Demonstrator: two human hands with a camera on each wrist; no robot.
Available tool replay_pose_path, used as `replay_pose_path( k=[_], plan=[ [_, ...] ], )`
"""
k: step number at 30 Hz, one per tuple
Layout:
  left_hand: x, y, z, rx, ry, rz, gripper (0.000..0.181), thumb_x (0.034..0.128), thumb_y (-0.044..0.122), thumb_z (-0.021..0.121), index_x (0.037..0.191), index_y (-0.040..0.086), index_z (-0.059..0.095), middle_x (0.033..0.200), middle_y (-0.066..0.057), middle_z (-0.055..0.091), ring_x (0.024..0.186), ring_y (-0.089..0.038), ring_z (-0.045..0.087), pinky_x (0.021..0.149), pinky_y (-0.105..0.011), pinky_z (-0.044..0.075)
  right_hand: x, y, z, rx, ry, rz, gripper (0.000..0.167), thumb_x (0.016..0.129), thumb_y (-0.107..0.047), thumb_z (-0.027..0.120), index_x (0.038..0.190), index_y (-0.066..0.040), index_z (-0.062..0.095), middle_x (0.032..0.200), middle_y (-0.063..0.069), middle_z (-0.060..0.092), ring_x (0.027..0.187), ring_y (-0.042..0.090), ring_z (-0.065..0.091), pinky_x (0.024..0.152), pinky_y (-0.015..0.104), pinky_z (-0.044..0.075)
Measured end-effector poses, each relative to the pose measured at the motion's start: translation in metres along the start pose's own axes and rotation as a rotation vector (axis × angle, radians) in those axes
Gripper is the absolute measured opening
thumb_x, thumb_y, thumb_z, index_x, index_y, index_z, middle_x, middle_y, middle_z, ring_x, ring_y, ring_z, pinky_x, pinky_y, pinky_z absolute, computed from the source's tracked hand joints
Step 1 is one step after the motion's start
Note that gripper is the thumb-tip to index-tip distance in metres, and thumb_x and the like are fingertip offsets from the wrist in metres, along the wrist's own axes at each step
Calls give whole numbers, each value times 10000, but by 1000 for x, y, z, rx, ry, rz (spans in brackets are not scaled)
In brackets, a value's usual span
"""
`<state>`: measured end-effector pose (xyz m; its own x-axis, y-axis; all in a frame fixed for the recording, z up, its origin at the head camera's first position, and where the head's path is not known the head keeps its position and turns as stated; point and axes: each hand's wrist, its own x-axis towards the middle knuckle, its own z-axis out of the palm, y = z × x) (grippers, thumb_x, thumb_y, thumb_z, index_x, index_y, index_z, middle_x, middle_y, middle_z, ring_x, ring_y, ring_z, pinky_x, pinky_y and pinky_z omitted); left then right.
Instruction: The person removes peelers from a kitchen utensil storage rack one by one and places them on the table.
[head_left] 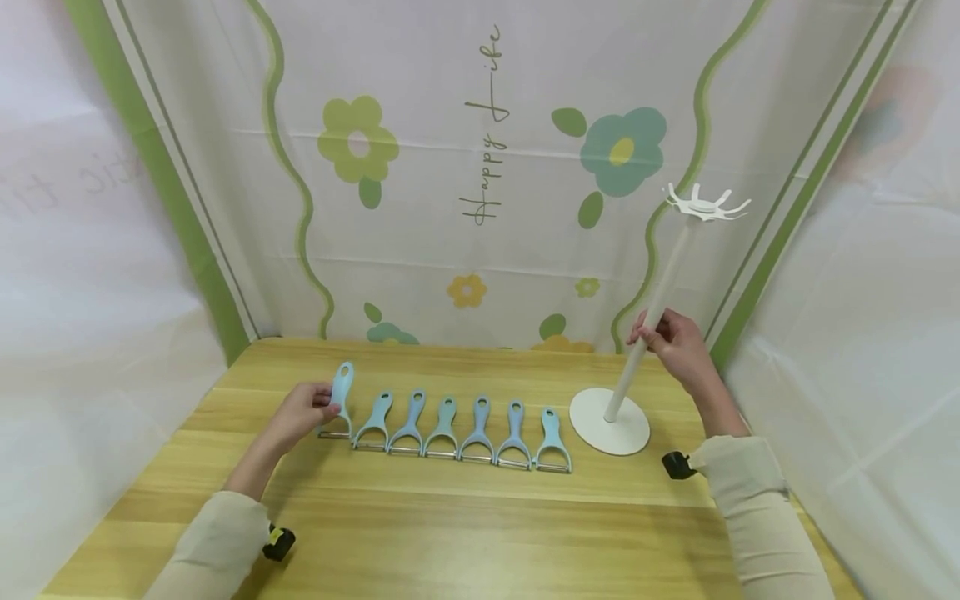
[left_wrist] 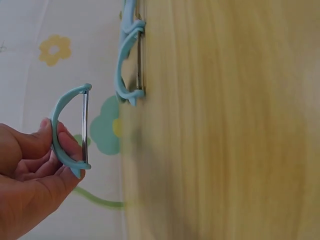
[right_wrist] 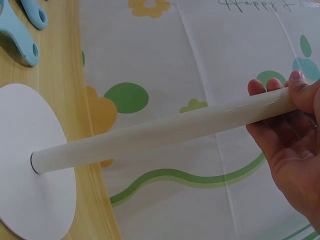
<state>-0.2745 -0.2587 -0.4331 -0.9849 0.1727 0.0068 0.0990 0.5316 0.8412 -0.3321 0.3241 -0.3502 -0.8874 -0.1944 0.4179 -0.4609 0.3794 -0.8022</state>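
My left hand [head_left: 303, 412] pinches a light blue peeler [head_left: 342, 385] at the left end of a row, its handle pointing up. In the left wrist view, the thumb and fingers hold this peeler [left_wrist: 56, 112] near its curved head, with the metal blade facing right and raised off the wood. Several more blue and teal peelers [head_left: 447, 414] lie side by side with blades toward me. At the right, my right hand [head_left: 678, 346] grips the pole of a white stand [head_left: 660, 292]. In the right wrist view, fingers and thumb wrap the pole [right_wrist: 175, 127] above its round base [right_wrist: 35, 200].
The white stand's top carries a ring of curved hooks [head_left: 705, 207]. Its disc base [head_left: 592, 417] rests on the wooden table [head_left: 450, 533], just right of the peeler row. A printed floral curtain [head_left: 420, 225] hangs behind the table, with white fabric at both sides.
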Motion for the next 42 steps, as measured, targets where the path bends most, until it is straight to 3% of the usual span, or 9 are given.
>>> replay_pose_path(
  k=[10, 21, 32, 42],
  plan=[
    [6, -18, 0, 6, -46, -45, 333, 946, -81, 532, 1230, -252, 507, 894, -171, 629, 830, -240, 605, 708, -270, 569, 0, -2, 0, -4, 2, 9, 209, 1029, -99, 531, 1100, 95, 564, 887, -78, 656, 847, 20, 672, 780, 149, 568],
    [16, -33, 5, 133, -43, -99, 304, 913, -73, 560, 1161, -248, 564, 872, -170, 631, 802, -205, 572, 650, -225, 509, -1, -5, 2, -6, 4, 19, 227, 1030, -105, 531, 1102, 108, 567, 891, -49, 658, 850, 36, 680, 789, 158, 572],
    [18, -28, 13, 333, 16, -107, 302, 914, 7, 632, 1145, -186, 618, 1012, -266, 683, 945, -351, 651, 842, -466, 563, -1, -5, 1, 17, 7, 7, 234, 1028, -113, 535, 1101, 108, 556, 886, -75, 651, 848, 19, 679, 796, 152, 569],
    [18, -24, 18, 410, 18, -110, 267, 921, 19, 635, 1113, -167, 636, 1042, -291, 678, 972, -395, 653, 845, -498, 563, 1, -5, 0, -37, -10, 7, 181, 1031, -92, 525, 1068, 77, 577, 859, -72, 677, 843, 34, 693, 772, 156, 572]
  ],
)
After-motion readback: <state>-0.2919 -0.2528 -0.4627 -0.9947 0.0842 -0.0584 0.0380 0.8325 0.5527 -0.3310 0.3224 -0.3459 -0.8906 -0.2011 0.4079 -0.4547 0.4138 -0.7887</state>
